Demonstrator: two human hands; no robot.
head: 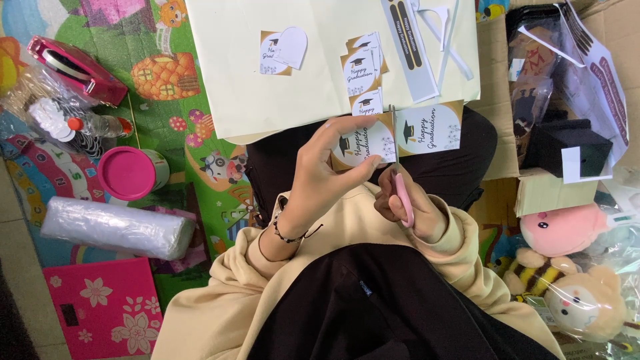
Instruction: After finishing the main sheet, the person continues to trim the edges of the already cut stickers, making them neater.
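My left hand (pixel 320 180) pinches the strip (pixel 397 137) of printed cards by its left card, thumb under, fingers closed on top, holding it up over my lap. My right hand (pixel 407 207) is wrapped round pink scissors (pixel 400 190), blades at the seam between the strip's two cards. The paper looks thin, light and floppy, so I judge it best gripped close beside the cut. On the cream sheet (pixel 227 80) lie one card under a white cutout and a pile of roughly three or four.
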